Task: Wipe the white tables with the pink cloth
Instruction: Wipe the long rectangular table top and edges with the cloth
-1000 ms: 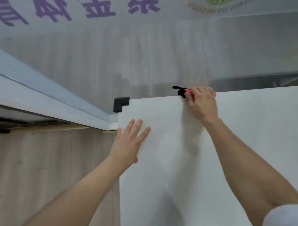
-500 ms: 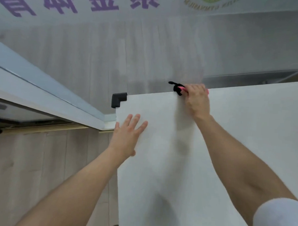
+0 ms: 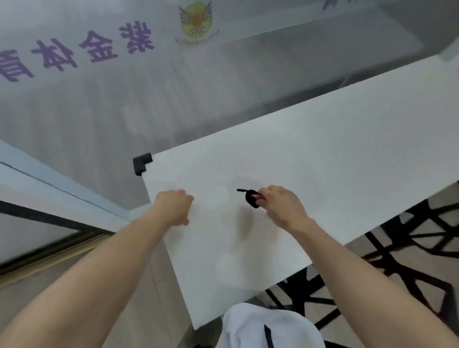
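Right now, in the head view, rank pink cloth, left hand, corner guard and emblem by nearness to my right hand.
1. pink cloth, gripped by the right hand
2. left hand, at the table's left edge
3. black corner guard, far left corner
4. round emblem, beyond the table

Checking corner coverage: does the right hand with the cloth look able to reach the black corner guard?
Probably yes. Only bare white table lies between the right hand, gripping the pink cloth, and the black corner guard; the left hand rests just off that line.
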A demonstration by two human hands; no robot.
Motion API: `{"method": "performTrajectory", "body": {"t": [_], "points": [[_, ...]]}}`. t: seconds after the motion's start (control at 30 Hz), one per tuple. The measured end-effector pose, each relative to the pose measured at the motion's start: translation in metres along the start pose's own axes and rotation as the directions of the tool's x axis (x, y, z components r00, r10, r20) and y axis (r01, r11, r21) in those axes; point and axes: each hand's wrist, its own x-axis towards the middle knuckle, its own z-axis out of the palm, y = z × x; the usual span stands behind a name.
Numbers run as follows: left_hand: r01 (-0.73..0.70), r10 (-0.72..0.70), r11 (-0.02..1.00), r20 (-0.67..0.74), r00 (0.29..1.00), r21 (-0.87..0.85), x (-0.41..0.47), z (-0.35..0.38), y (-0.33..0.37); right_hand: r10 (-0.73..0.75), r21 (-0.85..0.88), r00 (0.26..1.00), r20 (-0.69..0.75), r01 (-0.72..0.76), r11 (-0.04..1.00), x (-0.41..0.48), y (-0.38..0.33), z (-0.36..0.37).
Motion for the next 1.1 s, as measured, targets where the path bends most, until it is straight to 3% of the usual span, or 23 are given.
{"method": "performTrajectory", "body": {"t": [0.17,0.3,0.57,0.7,0.93,1.1], "points": [[-0.246,0.251,0.966,-0.064,0.966,0.079,-0.072,-0.009,0.073,0.075,-0.014,0.977,-0.2,-0.079,0.997,-0.127,0.007,-0.039],[-0.391,0.406,0.911,-0.131,0.904,0.13,-0.112,-0.011,0.137,0.206,-0.026,0.915,-0.347,-0.229,0.973,-0.221,0.034,-0.062],[-0.574,0.642,0.767,-0.34,0.687,0.287,-0.156,-0.054,0.306,0.419,0.047,0.789,-0.45,-0.447,0.893,-0.379,0.145,-0.086],[-0.599,0.691,0.723,-0.359,0.628,0.344,-0.152,-0.075,0.412,0.504,0.133,0.725,-0.47,-0.506,0.852,-0.432,0.223,-0.088],[-0.574,0.663,0.749,-0.379,0.646,0.332,-0.144,-0.089,0.598,0.569,0.184,0.764,-0.305,-0.539,0.822,-0.511,0.382,-0.098],[-0.55,0.62,0.784,-0.386,0.683,0.286,-0.133,-0.114,0.688,0.51,0.131,0.803,-0.308,-0.495,0.859,-0.516,0.486,-0.137]]}}
